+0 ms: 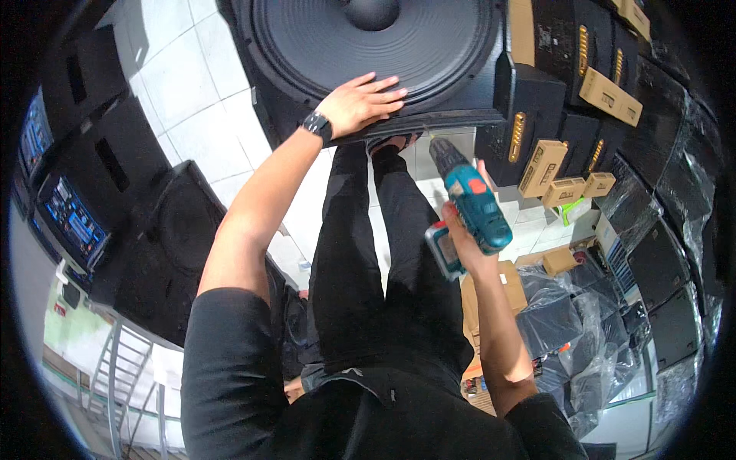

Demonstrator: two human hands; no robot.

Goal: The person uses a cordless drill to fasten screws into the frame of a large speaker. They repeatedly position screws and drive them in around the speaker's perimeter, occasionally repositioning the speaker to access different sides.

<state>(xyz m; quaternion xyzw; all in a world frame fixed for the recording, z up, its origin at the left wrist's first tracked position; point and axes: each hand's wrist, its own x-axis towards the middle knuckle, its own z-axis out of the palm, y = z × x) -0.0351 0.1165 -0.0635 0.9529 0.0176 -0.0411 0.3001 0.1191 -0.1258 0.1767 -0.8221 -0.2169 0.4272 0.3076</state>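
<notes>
White floor tiles [192, 100] fill the upper left, with a big black speaker cabinet [383, 54] at top centre. The left hand [360, 101] lies flat, fingers spread, on its lower edge. Right of centre, the right hand [464, 244] grips a teal cordless drill [469, 205], long axis slanting, bit pointing up-left toward the cabinet.

Speaker cone [368, 46]: matt black, paper-like, fine concentric ribbing; dust cap at its centre smoother, slight sheen. Speaker cabinet [460, 103]: black, textured matt coating. Cordless drill [469, 207]: teal plastic body, semi-gloss, with a red plastic patch; chuck dark and dull. Wristwatch [317, 124]: black, matt strap. Trousers [368, 268]: black cloth, soft, matt. Small boxes [543, 167]: plain brown cardboard, matt. Wrapped speakers [567, 322]: clear plastic film, crinkled, glossy. Floor [192, 100]: white tiles, smooth, light sheen.
</notes>
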